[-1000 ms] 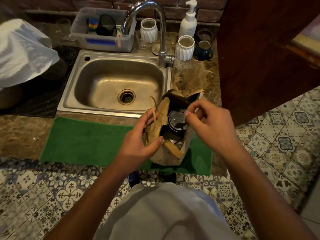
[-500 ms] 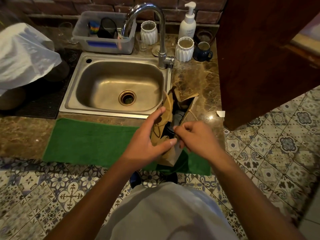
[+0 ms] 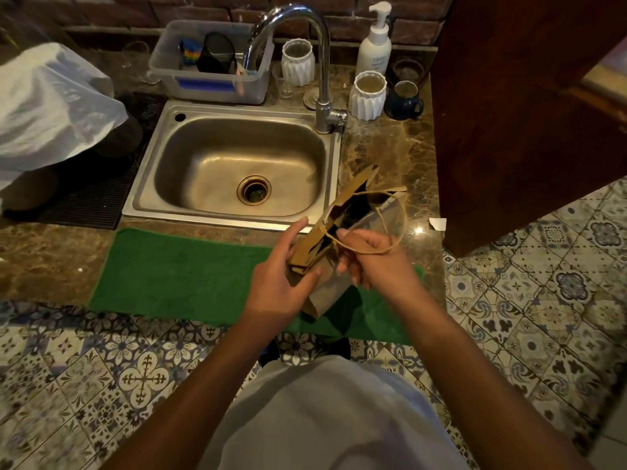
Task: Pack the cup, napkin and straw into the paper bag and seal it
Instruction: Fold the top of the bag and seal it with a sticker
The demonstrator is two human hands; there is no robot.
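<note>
Head view: the inside of the brown paper bag is a dark slot, so the cup, napkin and straw cannot be made out. The bag stands tilted on the green mat near the counter's front edge, its mouth squeezed almost flat. The left hand grips the bag's near left side, thumb across the front panel, fingers straight up the folded top. The right hand has its fingers curled round the twine handle and the bag's right edge; its fingertips are partly hidden. Bare marble counter lies between the bag and the sink. Lettering on the white pump bottle is too blurred to read.
</note>
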